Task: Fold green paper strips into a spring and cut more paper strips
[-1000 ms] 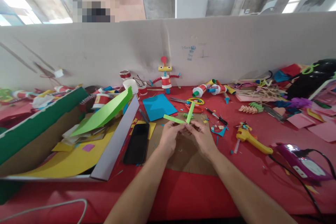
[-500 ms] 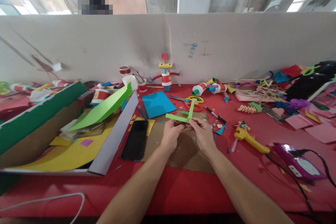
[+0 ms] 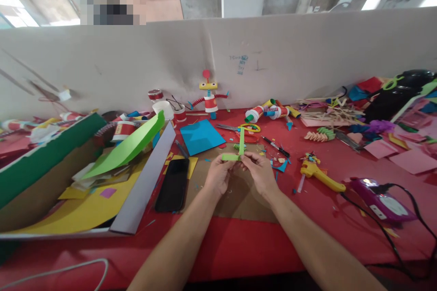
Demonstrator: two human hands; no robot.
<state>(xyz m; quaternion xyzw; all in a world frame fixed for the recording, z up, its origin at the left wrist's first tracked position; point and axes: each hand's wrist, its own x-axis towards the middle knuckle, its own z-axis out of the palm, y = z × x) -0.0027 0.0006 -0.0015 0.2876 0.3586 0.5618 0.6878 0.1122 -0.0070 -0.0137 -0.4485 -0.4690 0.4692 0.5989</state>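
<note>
Two light green paper strips meet at a corner between my hands, one pointing away from me and the other lying to the left, folded short. My left hand pinches the left-hand strip. At the corner, the fingers of my right hand are closed on the strips. Below both hands lies a brown cardboard sheet. Just beyond the strips are a small green folded paper spring and yellow-handled scissors. The undersides of my fingers are hidden.
A box with coloured paper stands left, beside a black phone. A blue sheet and a paper-cup figure are farther back. At right lie a yellow glue gun and a purple power strip with cables.
The left strip has been folded over and now looks shorter. My left hand has come a little closer to the corner. The whole view has shifted slightly.
</note>
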